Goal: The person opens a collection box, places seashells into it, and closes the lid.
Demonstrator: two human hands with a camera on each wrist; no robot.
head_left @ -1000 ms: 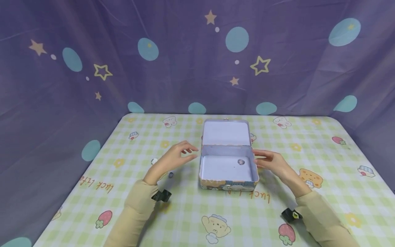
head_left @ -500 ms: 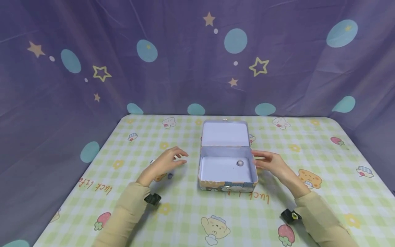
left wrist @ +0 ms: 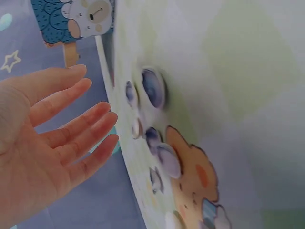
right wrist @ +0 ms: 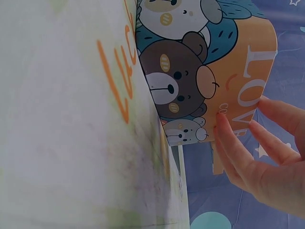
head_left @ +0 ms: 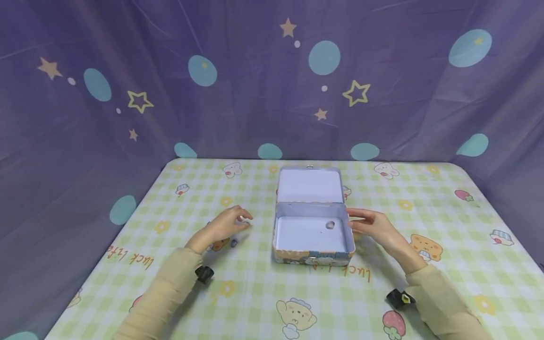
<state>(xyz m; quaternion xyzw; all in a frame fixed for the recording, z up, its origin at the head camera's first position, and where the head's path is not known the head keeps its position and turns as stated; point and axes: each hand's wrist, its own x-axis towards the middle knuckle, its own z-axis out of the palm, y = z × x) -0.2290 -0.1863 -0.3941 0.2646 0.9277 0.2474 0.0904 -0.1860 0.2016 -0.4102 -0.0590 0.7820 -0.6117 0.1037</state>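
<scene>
A tin box with a cartoon print stands at mid-table, its lid tipped back. One small shell lies on its white floor. My right hand touches the box's right wall with its fingertips. In the right wrist view, those fingers rest against the printed side. To the left of the box my left hand hovers over the cloth, fingers loosely spread, holding nothing. Several shells lie scattered near it in the left wrist view; from above, the hand hides most, while one shell shows.
A green-and-white checked cloth with cartoon prints covers the table. Behind and to the left hangs a purple curtain with stars and dots. Dark wrist cameras sit on both forearms.
My left hand has moved left, away from the box and down toward the shells on the cloth. The right hand stays against the box.
</scene>
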